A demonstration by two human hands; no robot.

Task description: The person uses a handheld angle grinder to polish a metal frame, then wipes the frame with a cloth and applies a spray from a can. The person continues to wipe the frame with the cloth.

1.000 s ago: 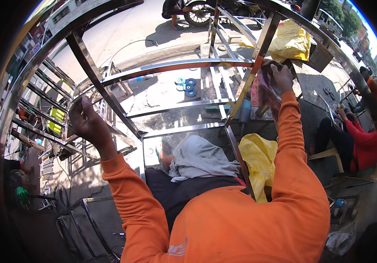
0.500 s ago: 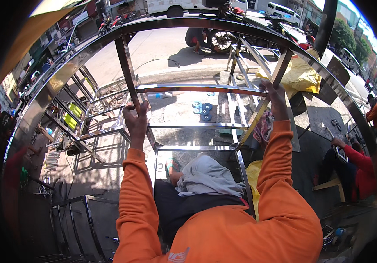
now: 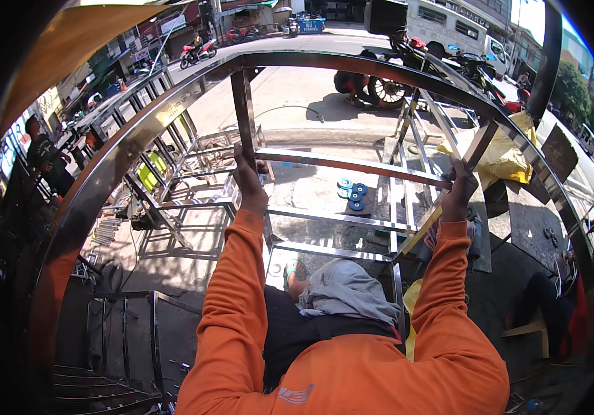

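A large shiny metal frame (image 3: 342, 160) of square tubing stands in front of me, its curved-looking outer rails spanning most of the view. My left hand (image 3: 250, 183) is closed around its left upright, just beside the upper crossbar. On the other side my right hand (image 3: 458, 190) grips the right upright where that same crossbar meets it. Lower crossbars (image 3: 335, 220) run between the two uprights, below my hands. A grey cloth (image 3: 345, 292) lies over my lap, inside the lower part of the frame.
Blue and dark discs (image 3: 353, 195) lie on the ground beyond the crossbars. More metal frames (image 3: 193, 205) stand at left, with another (image 3: 152, 325) lower left. A yellow sheet (image 3: 511, 160) is at right. Someone crouches by a motorbike wheel (image 3: 388, 91); another person (image 3: 48, 155) stands far left.
The view has shifted, so the scene sits farther right and lower. The crossbars now slope down toward the right. Both hands keep their hold. A motorbike rider now shows in the street.
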